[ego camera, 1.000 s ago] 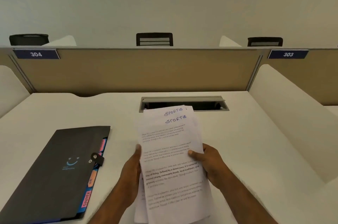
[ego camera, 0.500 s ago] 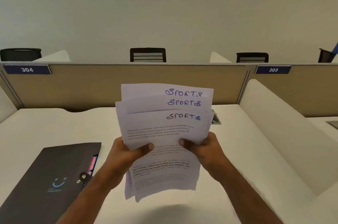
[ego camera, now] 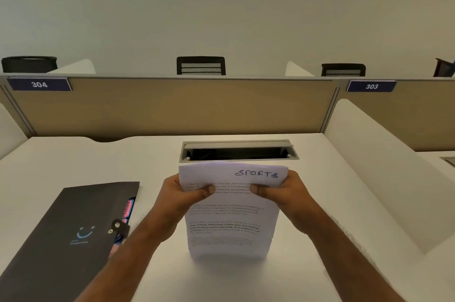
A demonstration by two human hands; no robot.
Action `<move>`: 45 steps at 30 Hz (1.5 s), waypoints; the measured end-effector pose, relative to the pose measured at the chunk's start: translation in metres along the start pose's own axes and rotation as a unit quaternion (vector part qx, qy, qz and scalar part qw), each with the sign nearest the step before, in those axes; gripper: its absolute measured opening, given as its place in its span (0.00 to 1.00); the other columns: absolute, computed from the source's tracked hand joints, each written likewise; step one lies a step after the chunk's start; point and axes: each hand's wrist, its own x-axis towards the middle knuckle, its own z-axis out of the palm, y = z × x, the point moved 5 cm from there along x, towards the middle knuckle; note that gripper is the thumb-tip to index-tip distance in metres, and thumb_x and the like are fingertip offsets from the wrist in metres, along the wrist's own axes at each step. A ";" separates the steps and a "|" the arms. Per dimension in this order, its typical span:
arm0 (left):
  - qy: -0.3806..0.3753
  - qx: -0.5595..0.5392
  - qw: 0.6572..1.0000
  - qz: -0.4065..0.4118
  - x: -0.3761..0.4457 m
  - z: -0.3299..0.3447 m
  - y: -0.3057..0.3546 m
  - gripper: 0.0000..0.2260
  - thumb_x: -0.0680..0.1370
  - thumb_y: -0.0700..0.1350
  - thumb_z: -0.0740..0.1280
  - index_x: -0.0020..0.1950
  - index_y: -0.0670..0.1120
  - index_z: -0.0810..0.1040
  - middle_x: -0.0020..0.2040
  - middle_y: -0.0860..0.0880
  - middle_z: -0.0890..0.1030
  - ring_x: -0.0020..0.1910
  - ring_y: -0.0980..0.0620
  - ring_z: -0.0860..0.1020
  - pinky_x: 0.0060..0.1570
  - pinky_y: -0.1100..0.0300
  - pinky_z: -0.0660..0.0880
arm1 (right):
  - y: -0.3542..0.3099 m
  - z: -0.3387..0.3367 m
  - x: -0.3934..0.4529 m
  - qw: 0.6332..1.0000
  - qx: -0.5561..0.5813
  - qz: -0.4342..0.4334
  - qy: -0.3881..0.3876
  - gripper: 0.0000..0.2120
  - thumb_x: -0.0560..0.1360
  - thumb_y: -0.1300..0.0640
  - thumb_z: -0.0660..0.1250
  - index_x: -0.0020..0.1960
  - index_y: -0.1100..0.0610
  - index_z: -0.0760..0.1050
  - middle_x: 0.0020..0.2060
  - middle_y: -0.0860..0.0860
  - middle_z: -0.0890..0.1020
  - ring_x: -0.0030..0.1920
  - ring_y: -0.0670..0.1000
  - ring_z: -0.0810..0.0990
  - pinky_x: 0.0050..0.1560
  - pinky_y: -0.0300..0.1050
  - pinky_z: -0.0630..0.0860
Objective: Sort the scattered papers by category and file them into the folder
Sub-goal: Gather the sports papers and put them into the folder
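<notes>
I hold the stack of papers (ego camera: 232, 213) upright in front of me, its bottom edge at or just above the worktop (ego camera: 320, 203); I cannot tell whether it touches. My left hand (ego camera: 179, 194) grips the stack's upper left edge, thumb across the printed front and fingers curled behind. My right hand (ego camera: 283, 190) grips the upper right edge the same way, thumb on the front. The top sheet carries the handwritten word "SPORTS" in blue at its upper right corner, with blocks of printed text below, too small to read. The sheets look squared together, with only thin edges of the ones behind showing along the top.

The folder (ego camera: 71, 235) lies closed on the worktop to my left, well apart from the papers, dark with a small blue smile mark on its cover. A strap with a snap (ego camera: 118, 227) holds its right edge shut, and pink tabs (ego camera: 128, 208) stick out along that edge. My left forearm crosses just beside the folder's near corner.

Behind the papers, a cable slot (ego camera: 237, 151) is sunk into the worktop, its lid raised. A tan partition (ego camera: 172, 107) runs across the back, with number plates "304" (ego camera: 39, 84) and "303" (ego camera: 371, 86). Black chair backs (ego camera: 201, 65) rise beyond it. A white side divider (ego camera: 384, 166) stands on my right.
</notes>
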 end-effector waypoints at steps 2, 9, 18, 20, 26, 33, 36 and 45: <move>0.001 0.004 1.000 -0.011 0.000 0.004 -0.006 0.24 0.58 0.57 0.79 0.52 0.57 0.83 0.50 0.45 0.85 0.50 0.43 0.83 0.48 0.45 0.81 | 0.006 -0.001 0.000 1.000 0.020 0.001 0.002 0.15 0.70 0.62 0.74 0.56 0.52 0.81 0.47 0.51 0.86 0.46 0.56 0.85 0.45 0.52 0.83; -0.003 -0.003 0.997 -0.079 -0.019 0.000 -0.065 0.23 0.59 0.53 0.81 0.52 0.53 0.84 0.54 0.47 0.85 0.53 0.46 0.83 0.53 0.48 0.80 | 0.089 0.000 -0.020 0.997 0.047 0.055 -0.034 0.18 0.68 0.69 0.75 0.57 0.61 0.80 0.53 0.55 0.85 0.54 0.57 0.84 0.54 0.52 0.81; 0.073 0.038 0.987 -0.136 -0.043 -0.003 -0.115 0.08 0.75 0.43 0.71 0.53 0.52 0.82 0.48 0.55 0.85 0.50 0.49 0.82 0.43 0.61 0.80 | 0.155 0.002 -0.041 0.992 -0.035 0.118 0.011 0.10 0.76 0.67 0.67 0.53 0.58 0.83 0.48 0.47 0.87 0.52 0.51 0.84 0.55 0.43 0.80; 0.090 0.035 0.986 -0.134 -0.041 -0.006 -0.111 0.08 0.74 0.45 0.72 0.53 0.50 0.83 0.48 0.53 0.86 0.49 0.49 0.84 0.44 0.59 0.81 | 0.147 0.004 -0.039 0.993 -0.019 0.114 0.012 0.09 0.77 0.65 0.67 0.54 0.59 0.82 0.49 0.49 0.87 0.52 0.51 0.85 0.53 0.44 0.81; 0.119 0.020 0.978 -0.170 -0.032 -0.026 -0.100 0.08 0.74 0.45 0.73 0.52 0.47 0.82 0.46 0.51 0.87 0.45 0.50 0.85 0.43 0.58 0.81 | 0.120 0.022 -0.032 0.989 0.067 0.127 -0.034 0.11 0.79 0.62 0.64 0.60 0.57 0.78 0.53 0.52 0.85 0.47 0.53 0.85 0.43 0.47 0.80; 0.213 0.190 0.942 -0.175 -0.040 -0.088 -0.098 0.11 0.76 0.54 0.69 0.55 0.51 0.75 0.51 0.56 0.81 0.49 0.55 0.81 0.46 0.58 0.78 | 0.130 0.042 -0.024 0.986 0.081 0.143 -0.024 0.11 0.79 0.67 0.62 0.58 0.62 0.78 0.50 0.61 0.84 0.30 0.54 0.74 0.24 0.43 0.68; 0.294 0.353 0.879 -0.126 -0.067 -0.142 -0.082 0.06 0.75 0.47 0.70 0.47 0.53 0.74 0.44 0.53 0.79 0.43 0.52 0.79 0.42 0.58 0.73 | 0.138 0.046 -0.025 0.984 0.089 0.151 -0.010 0.11 0.78 0.67 0.63 0.58 0.62 0.78 0.51 0.61 0.84 0.31 0.54 0.75 0.25 0.44 0.70; 0.153 0.610 0.686 -0.366 -0.127 -0.218 -0.127 0.41 0.61 0.72 0.69 0.68 0.54 0.64 0.69 0.45 0.65 0.69 0.39 0.64 0.64 0.38 0.67 | 0.153 0.058 -0.032 0.982 0.085 0.167 0.013 0.11 0.78 0.68 0.63 0.58 0.61 0.78 0.50 0.58 0.85 0.33 0.54 0.78 0.27 0.45 0.74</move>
